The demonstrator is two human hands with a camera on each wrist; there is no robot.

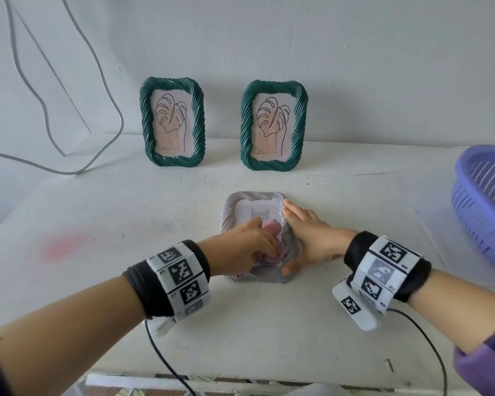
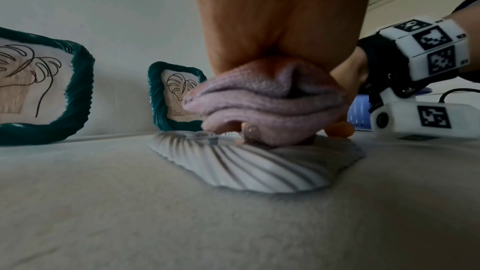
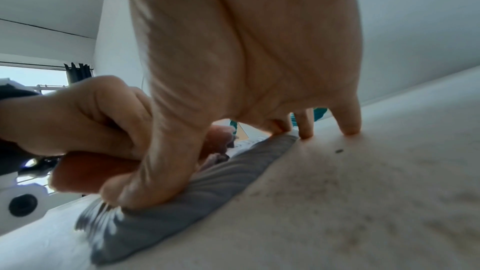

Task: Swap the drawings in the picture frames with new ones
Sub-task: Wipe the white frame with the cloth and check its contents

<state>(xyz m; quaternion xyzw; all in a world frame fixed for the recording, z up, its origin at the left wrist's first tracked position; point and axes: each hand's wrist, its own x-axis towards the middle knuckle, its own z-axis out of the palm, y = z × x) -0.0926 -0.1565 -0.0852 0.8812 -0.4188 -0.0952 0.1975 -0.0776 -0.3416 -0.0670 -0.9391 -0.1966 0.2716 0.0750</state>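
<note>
A pale grey twisted-rim picture frame point(image 1: 235, 201) lies flat on the white table point(image 1: 132, 212), with a small drawing point(image 1: 259, 212) showing inside it. My left hand point(image 1: 240, 247) grips a bunched pink cloth point(image 1: 272, 228) and holds it down on the frame's near half; the cloth point(image 2: 259, 100) touches the frame point(image 2: 259, 169). My right hand point(image 1: 309, 235) rests along the frame's right rim with straight fingers, and its thumb presses the near corner point(image 3: 182, 202). Two green frames point(image 1: 172, 121) point(image 1: 274, 124) with leaf drawings stand upright against the back wall.
A purple slatted basket point(image 1: 480, 201) sits at the table's right edge. Grey cables point(image 1: 109, 95) hang down the wall at the left and trail onto the table. A faint pink stain point(image 1: 63, 247) marks the table on the left. The table's front edge is close below my forearms.
</note>
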